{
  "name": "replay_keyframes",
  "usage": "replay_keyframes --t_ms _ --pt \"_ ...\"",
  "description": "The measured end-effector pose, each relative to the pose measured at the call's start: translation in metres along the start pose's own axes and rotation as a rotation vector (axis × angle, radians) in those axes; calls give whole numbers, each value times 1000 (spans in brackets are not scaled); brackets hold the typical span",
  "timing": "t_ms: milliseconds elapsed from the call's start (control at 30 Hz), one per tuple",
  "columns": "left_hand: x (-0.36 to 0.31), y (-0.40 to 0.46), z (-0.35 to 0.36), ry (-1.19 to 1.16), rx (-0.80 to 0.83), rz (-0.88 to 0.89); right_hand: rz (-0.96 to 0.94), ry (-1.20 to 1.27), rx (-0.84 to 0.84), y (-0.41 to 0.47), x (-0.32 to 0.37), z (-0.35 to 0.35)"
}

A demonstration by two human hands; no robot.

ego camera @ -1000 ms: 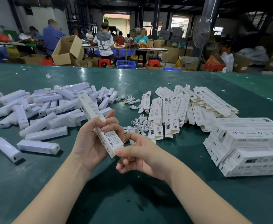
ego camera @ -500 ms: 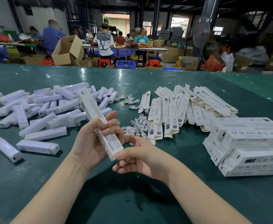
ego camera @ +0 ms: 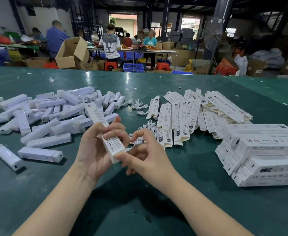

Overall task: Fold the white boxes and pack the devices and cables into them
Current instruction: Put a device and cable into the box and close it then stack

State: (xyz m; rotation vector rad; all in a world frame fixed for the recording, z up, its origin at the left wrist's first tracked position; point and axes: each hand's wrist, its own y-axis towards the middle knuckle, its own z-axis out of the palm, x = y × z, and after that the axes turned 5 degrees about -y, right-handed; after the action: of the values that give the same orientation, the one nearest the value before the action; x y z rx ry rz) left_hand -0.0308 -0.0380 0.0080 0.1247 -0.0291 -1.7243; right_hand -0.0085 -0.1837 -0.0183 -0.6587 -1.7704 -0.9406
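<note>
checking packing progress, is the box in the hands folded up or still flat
Folded up: the white box shows two faces meeting at an edge. The left hand grips it; the right hand touches its near end. Contents cannot be told.
</note>
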Motion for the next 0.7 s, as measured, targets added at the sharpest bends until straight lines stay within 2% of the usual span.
replay_keyframes --t_ms 100,333,467,533,633,700 --pt "0 -1 -1 -13 1 -54 -17 -39 -6 -1 2 0" --pt "0 -2 -2 -35 13 -217 75 100 175 -1 2 -1" --pt "-1 -3 0 12 28 -254 74 80 158 -3 3 1" --pt "-1 -3 0 46 23 -257 41 -36 106 -4 3 1" --pt "-1 -2 0 84 19 -223 -78 -379 4 -5 4 -1" --pt "0 -2 0 102 16 -185 -153 -513 -29 -6 5 -3"
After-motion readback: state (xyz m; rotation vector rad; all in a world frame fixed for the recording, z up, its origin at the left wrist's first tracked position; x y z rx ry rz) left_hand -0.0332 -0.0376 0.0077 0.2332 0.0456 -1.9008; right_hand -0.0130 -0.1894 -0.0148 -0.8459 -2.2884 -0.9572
